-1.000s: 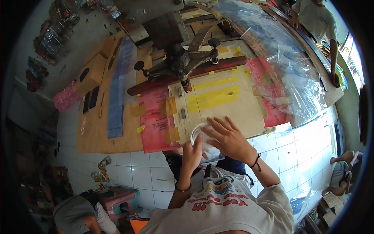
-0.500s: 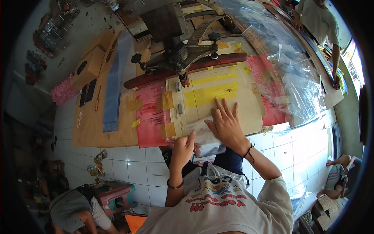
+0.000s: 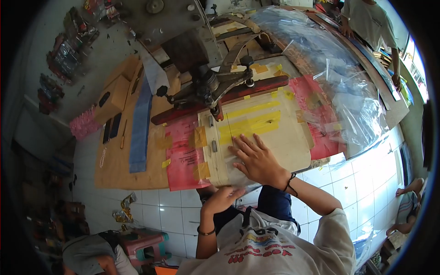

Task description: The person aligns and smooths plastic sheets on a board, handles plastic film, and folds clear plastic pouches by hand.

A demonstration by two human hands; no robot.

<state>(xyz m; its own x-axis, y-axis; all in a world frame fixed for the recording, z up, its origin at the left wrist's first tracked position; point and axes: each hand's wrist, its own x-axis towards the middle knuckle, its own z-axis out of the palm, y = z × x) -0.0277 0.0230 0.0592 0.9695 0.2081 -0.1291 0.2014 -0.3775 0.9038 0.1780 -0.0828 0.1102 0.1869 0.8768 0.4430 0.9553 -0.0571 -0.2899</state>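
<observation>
My right hand (image 3: 257, 161) lies flat with fingers spread on the pale board (image 3: 293, 149), just below its yellow tape strips (image 3: 250, 126). Beneath its palm and thumb is a thin, clear plastic piece (image 3: 233, 168) that reaches toward the near edge. My left hand (image 3: 221, 200) is just off that edge, close to the plastic; its fingers are blurred, so I cannot tell whether they grip it. Above the board hangs a dark metal press head (image 3: 206, 87) with a long red bar (image 3: 268, 85).
Red taped sheets (image 3: 185, 160) flank the board. On the wooden table (image 3: 112, 176) at left are a blue strip (image 3: 140, 133), two dark phones (image 3: 111, 128) and a screwdriver-like tool (image 3: 123, 134). Clear plastic sheeting (image 3: 353, 101) covers the right. Other people are at upper right, right and lower left.
My left hand has dropped below the table edge, and its raised thumb has lowered. My right hand has slid nearer and left over the plastic, which now lies flatter. The view has shifted slightly.
</observation>
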